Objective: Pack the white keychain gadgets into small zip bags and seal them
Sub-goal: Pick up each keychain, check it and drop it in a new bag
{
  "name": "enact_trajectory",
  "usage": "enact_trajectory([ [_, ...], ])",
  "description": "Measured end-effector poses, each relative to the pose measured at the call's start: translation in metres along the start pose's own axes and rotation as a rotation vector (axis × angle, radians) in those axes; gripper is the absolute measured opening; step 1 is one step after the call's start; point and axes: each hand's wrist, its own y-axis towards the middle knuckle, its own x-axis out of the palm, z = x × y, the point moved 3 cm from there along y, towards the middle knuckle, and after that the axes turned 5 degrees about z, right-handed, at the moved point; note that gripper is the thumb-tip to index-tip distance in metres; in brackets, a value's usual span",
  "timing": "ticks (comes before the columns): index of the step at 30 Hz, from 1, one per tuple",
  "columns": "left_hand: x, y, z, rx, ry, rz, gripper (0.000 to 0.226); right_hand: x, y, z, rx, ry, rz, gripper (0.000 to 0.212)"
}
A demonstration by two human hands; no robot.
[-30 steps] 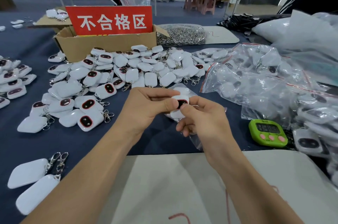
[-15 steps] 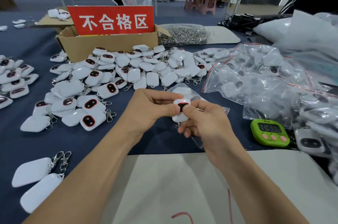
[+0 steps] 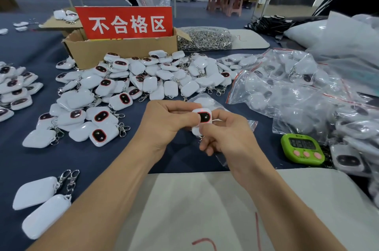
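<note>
Your left grip (image 3: pixel 164 125) and right grip (image 3: pixel 229 138) both pinch one white keychain gadget (image 3: pixel 203 117), its dark face toward you, above the desk (image 3: pixel 102 158). A small zip bag (image 3: pixel 209 100) shows behind and under them, partly hidden. The loose gadget pile (image 3: pixel 143 78) lies beyond.

Two forearms show from the bottom edge up to the wrists, both bare along their whole visible length. The left hand (image 3: pixel 164 125) and the right hand (image 3: pixel 231 138) are bare as well. Anything worn higher up the arms lies outside the view and cannot be told.
</note>
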Motion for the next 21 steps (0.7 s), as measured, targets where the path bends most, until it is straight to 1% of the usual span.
enact_trajectory([
  [3,-0.0002,-0.0006,0.0017,-0.007,-0.052,-0.019,0.023,-0.0004,0.0007,0.0007,-0.015,0.000,0.002,0.019],
  [7,0.0010,-0.0027,0.0040,-0.001,-0.106,-0.050,0.025,0.0012,-0.0008,-0.0004,0.008,0.089,0.025,0.010],
  [13,0.0019,-0.0035,0.0048,0.006,-0.126,-0.112,0.028,-0.0021,-0.0037,-0.0012,-0.028,0.098,0.077,0.022],
  [17,0.0018,-0.0025,0.0042,0.028,-0.147,-0.089,0.029,-0.0021,-0.0056,-0.0018,-0.073,0.093,0.099,0.017],
  [21,0.0023,-0.0011,0.0049,0.083,-0.176,-0.052,0.029,-0.0040,-0.0055,-0.0055,-0.155,0.115,0.240,0.024],
])
